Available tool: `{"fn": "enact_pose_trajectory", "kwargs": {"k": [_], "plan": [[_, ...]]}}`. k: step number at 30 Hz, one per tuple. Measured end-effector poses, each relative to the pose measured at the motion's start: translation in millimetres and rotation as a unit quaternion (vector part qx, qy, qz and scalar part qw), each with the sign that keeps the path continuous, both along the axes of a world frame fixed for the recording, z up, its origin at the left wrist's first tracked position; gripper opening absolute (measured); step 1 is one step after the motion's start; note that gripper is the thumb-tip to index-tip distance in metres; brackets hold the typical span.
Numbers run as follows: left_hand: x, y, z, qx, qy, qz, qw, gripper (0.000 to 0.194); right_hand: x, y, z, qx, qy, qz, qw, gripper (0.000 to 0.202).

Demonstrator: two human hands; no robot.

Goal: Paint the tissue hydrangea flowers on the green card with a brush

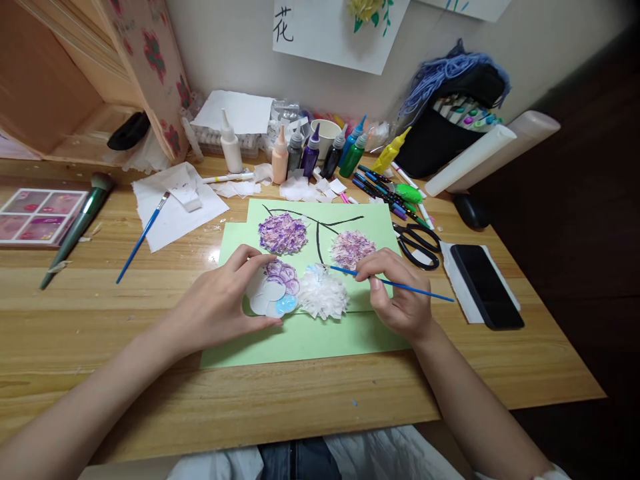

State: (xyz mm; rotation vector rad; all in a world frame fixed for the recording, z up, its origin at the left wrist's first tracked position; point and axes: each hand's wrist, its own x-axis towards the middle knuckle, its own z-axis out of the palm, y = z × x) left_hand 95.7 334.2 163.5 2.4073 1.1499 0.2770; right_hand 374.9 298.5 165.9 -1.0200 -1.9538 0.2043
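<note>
My left hand (225, 297) is closed round the edge of a small flower-shaped paint palette (266, 291), with purple and light blue paint in its wells. In my right hand (400, 290) is a thin blue paintbrush (415, 289), its tip at the upper edge of a white paper flower (324, 297) that shows a little pale blue there. Green paper (305, 340) lies underneath. On it are a purple paper flower (283, 233), a pinkish-purple paper flower (352, 249) and black drawn stems (319, 241).
Several paint bottles (310, 153) stand along the back, beside a paper cup (326, 137). Black scissors (417, 243) and a phone (486, 285) lie at right. Another blue brush (143, 238) rests on white tissue (200, 213) at left, near a large makeup brush (77, 227).
</note>
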Motion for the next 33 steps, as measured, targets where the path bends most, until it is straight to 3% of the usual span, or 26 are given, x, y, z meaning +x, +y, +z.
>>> {"fn": "enact_pose_trajectory", "kwargs": {"k": [25, 33], "plan": [[0.5, 0.5, 0.6, -0.006, -0.002, 0.005, 1.0, 0.081, 3.2, 0.9, 0.4, -0.012, 0.027, -0.009, 1.0, 0.019], [-0.3, -0.8, -0.8, 0.03, -0.026, 0.016, 0.999, 0.08, 1.9, -6.2, -6.1, -0.023, 0.152, 0.015, 0.988, 0.018]]}}
